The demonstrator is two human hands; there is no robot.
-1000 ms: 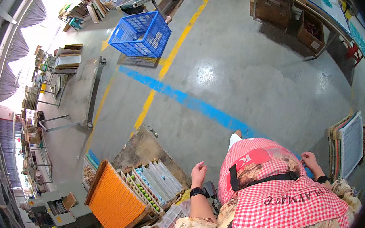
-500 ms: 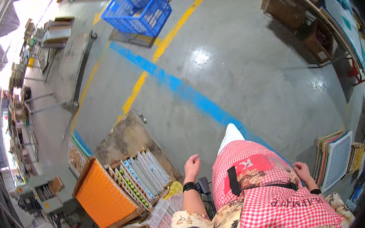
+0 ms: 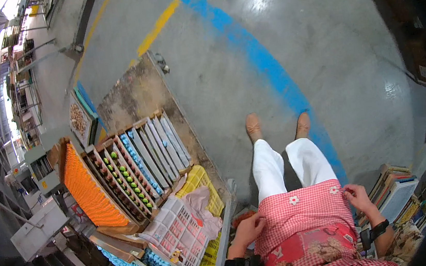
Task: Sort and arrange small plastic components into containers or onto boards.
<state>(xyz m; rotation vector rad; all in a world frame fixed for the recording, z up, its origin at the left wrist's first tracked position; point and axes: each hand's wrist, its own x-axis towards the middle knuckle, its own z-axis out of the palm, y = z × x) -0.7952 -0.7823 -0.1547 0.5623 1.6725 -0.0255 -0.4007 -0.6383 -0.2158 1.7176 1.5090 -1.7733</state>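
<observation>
"Apron, red-and-white check (image 3: pixel 303 204): where is it entered?"

"On the person's front. Its left edge is met by the left hand (image 3: pixel 249 229), its right edge by the right hand (image 3: pixel 358 198). Fingers of both are seen part-curled; whether cloth is pinched by them cannot be told."

"Which containers are listed?"

"Left of the apron: one white lattice crate (image 3: pixel 174 235), contents not made out, a pinkish cloth (image 3: pixel 203 209) hung over its side; one yellow crate (image 3: pixel 202 178), partly covered by that cloth. Farther left of the apron: framed trays (image 3: pixel 153 157), stood on edge in a row, one set with green balls (image 3: pixel 130 179), one with brown balls (image 3: pixel 117 186), one with pale blue pieces (image 3: pixel 140 159). At the row's end farthest from the apron: one panel (image 3: pixel 89 190), densely covered in orange."

"Surface and room?"

"Grey floor (image 3: pixel 209 97), glossy, extended ahead of the apron and crossed by a blue band (image 3: pixel 268 67) and a yellow line (image 3: pixel 160 27). Ahead and left of the apron: one stained brown platform (image 3: pixel 141 96), by which the trays are borne."

"Surroundings and obstructions?"

"Right of the apron: one stack of boards (image 3: pixel 399 197), leaned. Ahead of the apron: two tan shoes (image 3: pixel 253 126), planted apart. Between the apron and the yellow crate: one grey rail (image 3: pixel 226 246), by which the space is divided."
</observation>
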